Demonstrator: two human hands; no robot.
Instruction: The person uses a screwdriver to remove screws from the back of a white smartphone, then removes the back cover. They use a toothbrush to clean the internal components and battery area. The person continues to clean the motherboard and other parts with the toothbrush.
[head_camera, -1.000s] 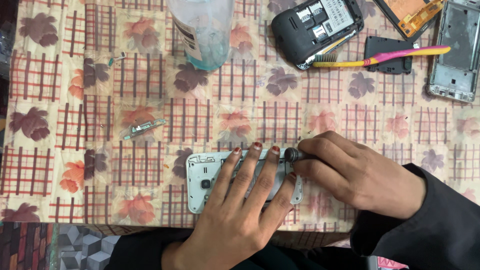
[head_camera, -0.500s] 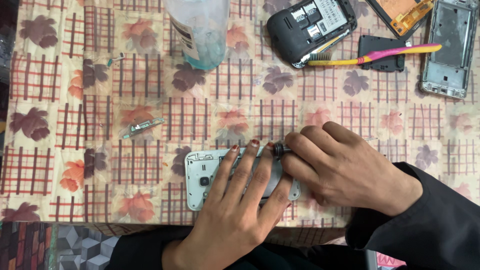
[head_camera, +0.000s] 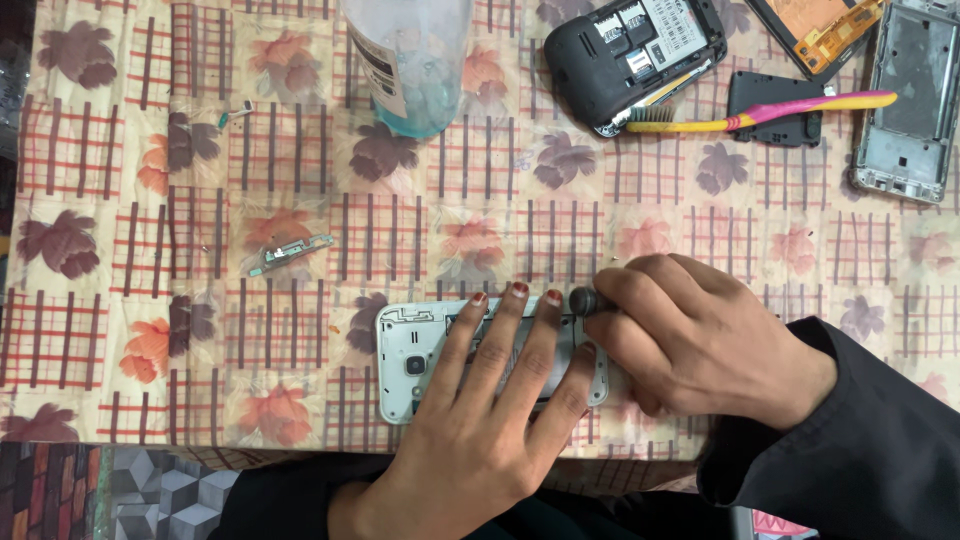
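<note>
Change: right hand (head_camera: 700, 340) has slid left along the top edge of the white phone body (head_camera: 420, 360) since the earlier frames; screwdriver tip now sits closer to the phone's middle top rim, so work looks to have shifted to another spot on that edge. Left hand (head_camera: 490, 420) stays flat on the phone, little change.
Surface: floral checked cloth (head_camera: 130, 150) covers it; everything lies on this.
Left hand: palm down, fingers spread over the phone's right half, pressing it to the surface; no closed grip, just pinning.
Right hand: closed round a small dark screwdriver (head_camera: 585, 300), grip tight on the handle, only its round end showing; handle end just past the left fingertips.
White phone body: back off, camera hole visible on its bare left part; lies lengthwise right under both hands, near the surface's front edge.
Phone vs grip: top right rim of the phone touches or nearly touches the tool; exact contact point hidden by fingers.
Clear bottle (head_camera: 410, 60): well above the phone, bluish liquid at its base.
Black phone shell (head_camera: 630, 55): far above and right of the white phone, open side up.
Silver frame (head_camera: 905, 110): far upper right of the phone.
Toothbrush (head_camera: 770, 110): yellow and pink, lies beside the black shell.
Small metal strip (head_camera: 290, 252): above left of the phone, apart from it.
</note>
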